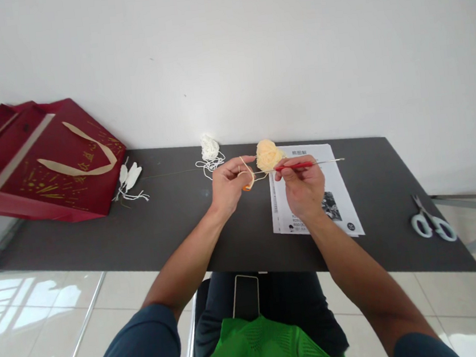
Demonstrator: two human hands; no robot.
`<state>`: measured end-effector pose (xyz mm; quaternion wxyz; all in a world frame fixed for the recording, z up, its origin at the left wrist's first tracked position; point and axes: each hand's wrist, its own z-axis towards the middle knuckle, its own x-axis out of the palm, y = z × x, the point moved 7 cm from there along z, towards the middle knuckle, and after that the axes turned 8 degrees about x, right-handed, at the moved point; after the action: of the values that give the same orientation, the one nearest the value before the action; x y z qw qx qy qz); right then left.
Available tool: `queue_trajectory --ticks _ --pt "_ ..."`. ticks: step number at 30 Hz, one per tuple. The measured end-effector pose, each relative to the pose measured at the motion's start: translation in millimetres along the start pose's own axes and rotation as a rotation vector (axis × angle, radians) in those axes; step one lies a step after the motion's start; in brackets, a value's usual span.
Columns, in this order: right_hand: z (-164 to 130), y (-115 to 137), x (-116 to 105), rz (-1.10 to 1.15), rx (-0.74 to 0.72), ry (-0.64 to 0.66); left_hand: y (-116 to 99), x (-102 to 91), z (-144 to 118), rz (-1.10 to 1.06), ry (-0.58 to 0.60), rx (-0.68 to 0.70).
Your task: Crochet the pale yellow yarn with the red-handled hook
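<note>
White wall fills the top half of the frame; below it a dark table [175, 231] runs across the middle, glossy floor tiles at lower left & right.

Centre of frame: left hand [227, 186] sits just left of centre, fingers curled, thumb & forefinger pinched on a strand of pale yellow yarn [249, 172], w/ a small orange piece [247, 187] tucked under the fingers. Right hand [302, 185] is just right of it, fingers closed round the red grip of a crochet hook [309, 164]; the metal shaft sticks out to the right, level w/ the table edge. Hands are near each other but not touching, the strand running between them. Ball of pale yellow yarn [268, 155] lies on the table just above & between the hands, touching the top-left corner of a printed sheet [329, 185], which lies under the right hand.

Further out: white yarn bundle [209, 148] w/ loose loops, upper centre-left near the wall. Left of that, small white tags on string [130, 180], right beside a red gift bag [47, 160] lying flat at upper left, gold print & ribbon handle. Far right of table, scissors [432, 220] w/ white handles, well apart from the hands.

Bottom of frame: phone [246, 297] on the person's lap, green mesh fabric [261, 348] below it.
</note>
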<state>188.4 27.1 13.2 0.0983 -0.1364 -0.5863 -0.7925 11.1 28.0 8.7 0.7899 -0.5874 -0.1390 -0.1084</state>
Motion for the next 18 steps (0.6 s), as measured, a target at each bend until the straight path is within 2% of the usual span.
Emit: queue_trajectory --ticks 6,13,18 --pt "1.0 -2.6 -0.6 0.054 0.011 0.007 -0.8 0.5 -0.4 -0.005 0.019 0.001" --pt "0.5 0.6 1.6 0.037 -0.009 0.068 4.2 2.5 -0.3 -0.109 0.034 -0.175" --pt "0.6 2.3 5.1 0.111 0.049 0.087 5.7 4.3 0.4 -0.183 0.060 -0.241"
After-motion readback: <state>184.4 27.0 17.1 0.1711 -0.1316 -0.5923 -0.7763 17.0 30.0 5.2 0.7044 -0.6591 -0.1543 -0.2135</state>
